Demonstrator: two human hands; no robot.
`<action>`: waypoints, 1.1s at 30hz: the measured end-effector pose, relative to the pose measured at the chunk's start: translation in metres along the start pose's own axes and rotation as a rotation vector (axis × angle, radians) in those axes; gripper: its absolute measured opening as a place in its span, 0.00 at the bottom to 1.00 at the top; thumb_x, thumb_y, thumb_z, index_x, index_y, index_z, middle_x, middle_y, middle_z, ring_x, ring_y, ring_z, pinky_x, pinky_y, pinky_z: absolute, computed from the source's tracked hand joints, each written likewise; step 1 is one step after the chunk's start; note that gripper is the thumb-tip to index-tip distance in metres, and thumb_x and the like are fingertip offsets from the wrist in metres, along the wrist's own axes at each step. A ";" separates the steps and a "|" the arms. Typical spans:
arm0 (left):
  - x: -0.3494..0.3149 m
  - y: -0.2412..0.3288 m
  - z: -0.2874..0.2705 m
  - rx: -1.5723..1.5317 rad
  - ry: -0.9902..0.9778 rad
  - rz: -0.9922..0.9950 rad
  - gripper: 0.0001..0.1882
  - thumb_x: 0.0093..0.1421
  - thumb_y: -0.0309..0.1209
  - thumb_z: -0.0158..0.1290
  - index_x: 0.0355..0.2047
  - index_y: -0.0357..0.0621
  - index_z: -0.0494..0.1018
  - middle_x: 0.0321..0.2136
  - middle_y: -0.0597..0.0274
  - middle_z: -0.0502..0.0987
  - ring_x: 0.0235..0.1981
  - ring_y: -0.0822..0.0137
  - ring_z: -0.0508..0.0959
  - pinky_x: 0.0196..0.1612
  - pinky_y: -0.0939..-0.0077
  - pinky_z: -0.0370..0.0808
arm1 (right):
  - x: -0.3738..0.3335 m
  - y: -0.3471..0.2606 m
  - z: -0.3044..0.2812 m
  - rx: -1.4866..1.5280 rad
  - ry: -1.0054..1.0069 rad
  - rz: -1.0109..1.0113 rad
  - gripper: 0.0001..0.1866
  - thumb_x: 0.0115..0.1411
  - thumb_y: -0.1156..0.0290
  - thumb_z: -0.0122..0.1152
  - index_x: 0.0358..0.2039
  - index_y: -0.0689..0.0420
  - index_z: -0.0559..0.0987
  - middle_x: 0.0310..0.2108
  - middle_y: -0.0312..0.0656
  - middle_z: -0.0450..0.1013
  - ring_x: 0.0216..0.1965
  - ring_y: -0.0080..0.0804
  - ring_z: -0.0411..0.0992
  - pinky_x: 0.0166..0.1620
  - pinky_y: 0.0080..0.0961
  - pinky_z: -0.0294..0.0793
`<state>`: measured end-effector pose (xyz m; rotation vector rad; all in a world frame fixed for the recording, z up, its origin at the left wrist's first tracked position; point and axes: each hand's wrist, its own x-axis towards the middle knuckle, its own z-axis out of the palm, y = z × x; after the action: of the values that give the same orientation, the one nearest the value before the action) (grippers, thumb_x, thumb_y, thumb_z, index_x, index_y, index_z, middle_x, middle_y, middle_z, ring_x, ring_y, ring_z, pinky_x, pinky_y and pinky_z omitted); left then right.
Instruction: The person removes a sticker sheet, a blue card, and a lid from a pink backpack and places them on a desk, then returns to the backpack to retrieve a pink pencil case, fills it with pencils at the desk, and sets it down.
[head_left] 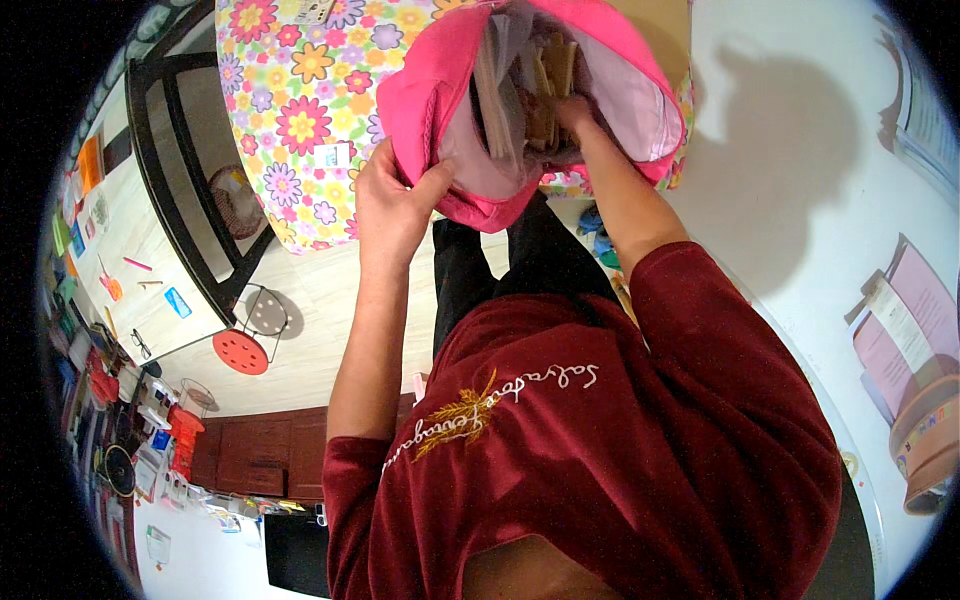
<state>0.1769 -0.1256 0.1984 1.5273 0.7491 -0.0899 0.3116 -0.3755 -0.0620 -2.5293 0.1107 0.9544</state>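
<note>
A bright pink bag (425, 110) with a pale lining gapes open in front of me, on a flowered cloth. My left hand (400, 195) grips its near left rim, thumb inside and fingers outside. Inside the bag stand several books or papers (490, 95), some behind a clear plastic sheet. My right hand (574, 115) reaches into the bag from the right, against tan, page-like items (552, 75). Its fingertips are in shadow among them, so whether they hold one is hidden.
The flowered cloth (300, 125) covers the surface under the bag, with a small white label on it. At left are a black-framed bench (165, 150), a red round stool (240, 352) and a light table (150, 265) with small items. A white wall (770, 200) rises at right.
</note>
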 end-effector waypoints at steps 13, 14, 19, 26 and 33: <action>-0.002 0.002 0.009 -0.058 -0.003 -0.007 0.13 0.45 0.24 0.55 0.32 0.32 0.71 0.24 0.64 0.75 0.25 0.77 0.71 0.32 0.82 0.69 | 0.016 0.041 0.077 -0.209 -0.088 -0.350 0.28 0.51 0.65 0.50 0.54 0.61 0.64 0.54 0.57 0.60 0.56 0.48 0.58 0.59 0.38 0.53; -0.003 -0.003 0.007 0.006 0.000 -0.002 0.13 0.45 0.24 0.55 0.33 0.32 0.71 0.24 0.63 0.75 0.26 0.78 0.71 0.32 0.83 0.69 | 0.016 0.045 0.066 -0.416 0.105 -0.302 0.29 0.51 0.65 0.51 0.53 0.62 0.64 0.53 0.57 0.61 0.55 0.49 0.59 0.58 0.39 0.55; -0.004 0.000 0.009 0.018 0.004 0.005 0.13 0.45 0.24 0.55 0.32 0.32 0.71 0.24 0.63 0.75 0.26 0.78 0.71 0.32 0.83 0.69 | 0.013 0.036 0.062 0.130 0.551 -0.088 0.16 0.54 0.73 0.43 0.41 0.61 0.74 0.39 0.51 0.73 0.38 0.47 0.72 0.40 0.40 0.70; -0.001 -0.003 0.005 -0.064 0.064 -0.020 0.13 0.45 0.24 0.55 0.33 0.32 0.71 0.24 0.63 0.75 0.25 0.77 0.71 0.32 0.83 0.69 | -0.029 -0.020 0.072 0.369 -0.055 -0.273 0.18 0.56 0.72 0.44 0.47 0.60 0.70 0.41 0.51 0.71 0.40 0.41 0.71 0.41 0.34 0.70; -0.003 0.001 0.012 0.004 -0.003 -0.001 0.14 0.45 0.25 0.56 0.33 0.32 0.71 0.24 0.64 0.74 0.25 0.78 0.71 0.31 0.82 0.69 | -0.010 -0.005 0.045 0.674 -0.174 0.048 0.27 0.54 0.63 0.50 0.55 0.57 0.63 0.42 0.46 0.70 0.41 0.37 0.69 0.43 0.35 0.69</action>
<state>0.1794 -0.1376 0.1990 1.5301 0.7479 -0.0944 0.2773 -0.3527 -0.0839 -1.8284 0.3737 0.9509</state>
